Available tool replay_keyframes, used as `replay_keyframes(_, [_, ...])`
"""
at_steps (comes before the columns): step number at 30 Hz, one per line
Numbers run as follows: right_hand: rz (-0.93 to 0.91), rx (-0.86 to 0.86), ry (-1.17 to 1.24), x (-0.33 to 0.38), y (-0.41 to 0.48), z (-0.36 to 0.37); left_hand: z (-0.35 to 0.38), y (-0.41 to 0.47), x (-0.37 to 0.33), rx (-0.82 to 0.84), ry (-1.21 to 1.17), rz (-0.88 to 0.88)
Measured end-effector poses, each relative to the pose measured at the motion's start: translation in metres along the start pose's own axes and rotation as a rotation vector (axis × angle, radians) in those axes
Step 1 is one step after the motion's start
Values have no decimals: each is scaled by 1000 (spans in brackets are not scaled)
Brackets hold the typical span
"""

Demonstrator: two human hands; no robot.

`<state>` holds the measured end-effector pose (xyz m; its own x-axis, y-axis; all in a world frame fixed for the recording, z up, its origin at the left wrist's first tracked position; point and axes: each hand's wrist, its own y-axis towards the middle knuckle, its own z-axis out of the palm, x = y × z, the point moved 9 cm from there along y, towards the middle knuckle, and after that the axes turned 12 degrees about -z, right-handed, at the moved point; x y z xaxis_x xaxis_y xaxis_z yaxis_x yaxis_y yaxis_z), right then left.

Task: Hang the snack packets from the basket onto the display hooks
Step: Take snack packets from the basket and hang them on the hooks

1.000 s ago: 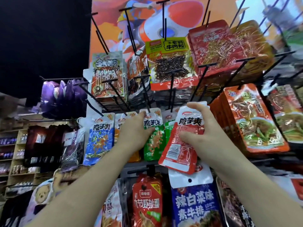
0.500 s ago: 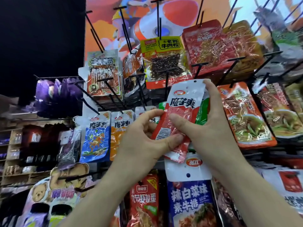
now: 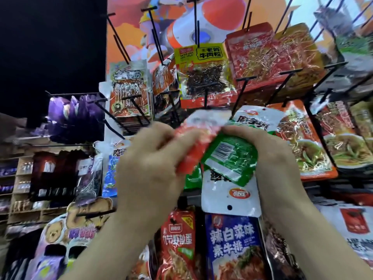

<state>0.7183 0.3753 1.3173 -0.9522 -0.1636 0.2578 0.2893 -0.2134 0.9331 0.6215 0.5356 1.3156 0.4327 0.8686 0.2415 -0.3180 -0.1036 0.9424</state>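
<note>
A blurred red packet (image 3: pixel 193 138) is gripped in my left hand (image 3: pixel 149 164), touching the green packet (image 3: pixel 232 156) that my right hand (image 3: pixel 268 158) grips, knuckles close together. Just beyond my fingers, black display hooks (image 3: pixel 242 93) jut from a cartoon-printed backboard (image 3: pixel 161 27) crowded with hanging snacks. Well to the left of my left hand stand wooden shelves (image 3: pixel 22 178).
</note>
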Motion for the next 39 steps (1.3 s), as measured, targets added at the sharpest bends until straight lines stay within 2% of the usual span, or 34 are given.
replay_keyframes(2, [36,50,-17,-1,5,3,15,-15,-19,66,136,194])
replay_keyframes(4, [8,63,-48,0,0,4,23,-26,-25,106,182,270])
replay_keyframes(7, [37,-27,-20,-7,-14,-9,25,-31,-20,192,136,271])
replay_keyframes(12, [84,-41,-68,-13,-12,-14,33,-42,-22,396,59,248])
replay_keyframes(16, [80,-11,-220,-16,-13,-26,28,-55,-17,670,-145,50])
replay_keyframes(18, [109,33,-213,-19,-16,-29,21,-46,0,636,-310,-202])
replay_keyframes(20, [100,127,-232,-17,-21,-25,20,-34,34,501,-446,-532])
replay_keyframes(22, [63,222,-283,-11,-26,-21,32,-32,54,513,-481,-773])
replay_keyframes(25, [51,363,-331,-4,-35,-13,58,-41,48,647,-642,-977])
replay_keyframes(27, [48,427,-359,-1,-40,-13,64,-45,41,648,-752,-1086])
replay_keyframes(29, [59,441,-359,0,-44,-18,67,-49,39,674,-761,-1120])
replay_keyframes(33, [65,426,-384,0,-47,-33,75,-45,31,772,-750,-1071])
replay_keyframes(39, [-34,263,-485,10,-31,-62,88,19,51,496,-638,-911])
